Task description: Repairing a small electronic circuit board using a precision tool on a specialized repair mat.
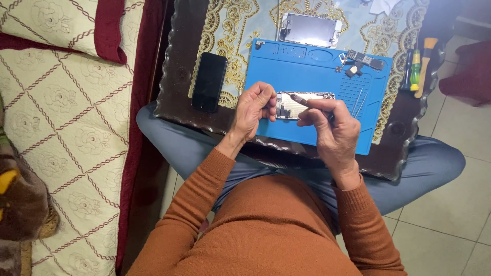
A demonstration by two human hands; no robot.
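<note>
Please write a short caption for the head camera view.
Left hand steadies an opened phone on a blue mat while right hand applies a screwdriver.

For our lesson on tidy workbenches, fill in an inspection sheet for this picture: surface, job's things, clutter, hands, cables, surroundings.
Surface: small dark table with patterned cloth, blue mat on top.
Job's things: opened phone body over the mat; thin tool touching it.
Clutter: black phone left of mat; detached screen behind mat; circuit board, tweezers on the mat; screwdrivers at right edge.
Hands: left hand grips the phone body; right hand holds the tool.
Cables: nothing seen.
Surroundings: quilted cushion at left, tiled floor at right.
</note>
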